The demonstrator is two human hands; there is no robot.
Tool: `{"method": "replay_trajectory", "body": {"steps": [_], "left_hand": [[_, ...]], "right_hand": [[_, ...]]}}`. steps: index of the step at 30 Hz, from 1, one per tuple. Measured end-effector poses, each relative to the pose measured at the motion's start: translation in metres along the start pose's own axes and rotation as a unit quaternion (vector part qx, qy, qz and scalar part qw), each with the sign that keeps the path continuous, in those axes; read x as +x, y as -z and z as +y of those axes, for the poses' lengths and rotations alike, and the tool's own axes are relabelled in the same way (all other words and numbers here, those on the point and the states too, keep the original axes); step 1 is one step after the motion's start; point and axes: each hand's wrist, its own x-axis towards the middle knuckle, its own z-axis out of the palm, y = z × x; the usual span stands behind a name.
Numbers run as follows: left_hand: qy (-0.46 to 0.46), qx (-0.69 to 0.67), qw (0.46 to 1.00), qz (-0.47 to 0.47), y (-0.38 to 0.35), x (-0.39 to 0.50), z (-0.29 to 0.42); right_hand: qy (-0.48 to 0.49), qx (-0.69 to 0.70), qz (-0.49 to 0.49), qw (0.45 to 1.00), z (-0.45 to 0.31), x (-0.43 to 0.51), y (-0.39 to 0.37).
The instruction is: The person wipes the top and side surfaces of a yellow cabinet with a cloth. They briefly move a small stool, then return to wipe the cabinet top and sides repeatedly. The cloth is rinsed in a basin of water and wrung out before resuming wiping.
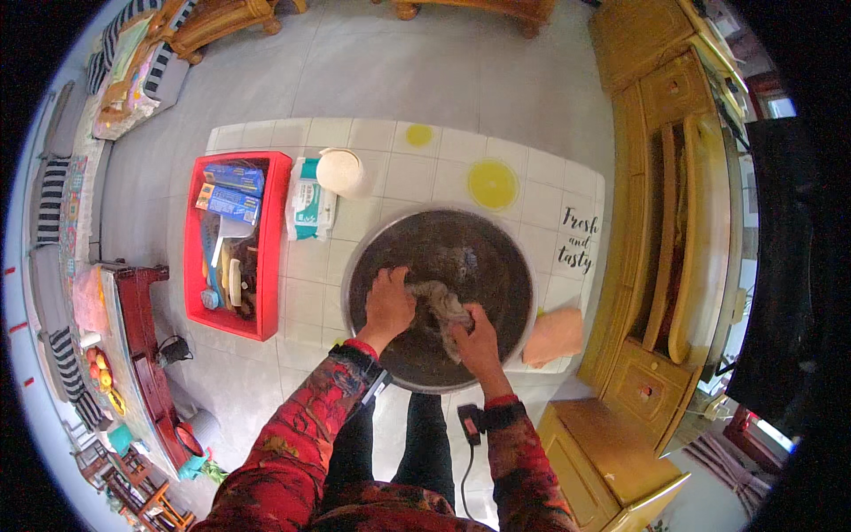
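Observation:
A large round metal basin (465, 233) with a dark inside stands before me on a tiled-pattern cover. Over it, a wet greyish cloth (435, 297) stretches between my two hands. My left hand (390, 302), at the basin's left side, has its fingers bent at one end of the cloth; how firmly they hold it is hard to tell. My right hand (476, 338) grips the bunched cloth near the basin's lower right. A folded orange-pink cloth (553, 337) lies just right of the basin.
Left of the basin stands a red box (284, 233) holding blue cartons (229, 203), a white scraper-like tool and other items. Beside it lie a teal-and-white soft pack (311, 206) and a white paper roll (340, 171). A wooden cabinet (625, 233) runs along the right.

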Motion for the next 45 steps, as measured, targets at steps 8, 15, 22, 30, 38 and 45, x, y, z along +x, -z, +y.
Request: {"method": "replay_trajectory", "body": {"steps": [8,15,22,30,38,45], "left_hand": [[0.23,-0.594,0.739,-0.219,-0.014,-0.003,-0.014],[0.326,-0.493,0.78,-0.207,-0.006,0.0,-0.002],[0.005,0.006,0.992,-0.124,-0.013,-0.02,-0.001],[0.172,-0.342,0.893,-0.237,-0.039,0.002,0.001],[-0.132,-0.34,0.91,-0.2,0.002,-0.027,0.071],[0.086,-0.279,0.954,-0.066,-0.029,0.01,0.059]], "right_hand": [[-0.05,0.53,-0.158,0.831,-0.048,-0.035,0.024],[-0.086,0.025,0.008,0.996,0.017,-0.003,0.021],[-0.008,-0.236,0.02,0.971,0.051,0.005,-0.018],[-0.181,0.347,0.003,0.92,0.074,0.025,-0.027],[-0.237,0.637,0.0,0.734,0.035,0.031,-0.035],[-0.202,0.601,0.072,0.77,0.008,0.024,-0.056]]}}
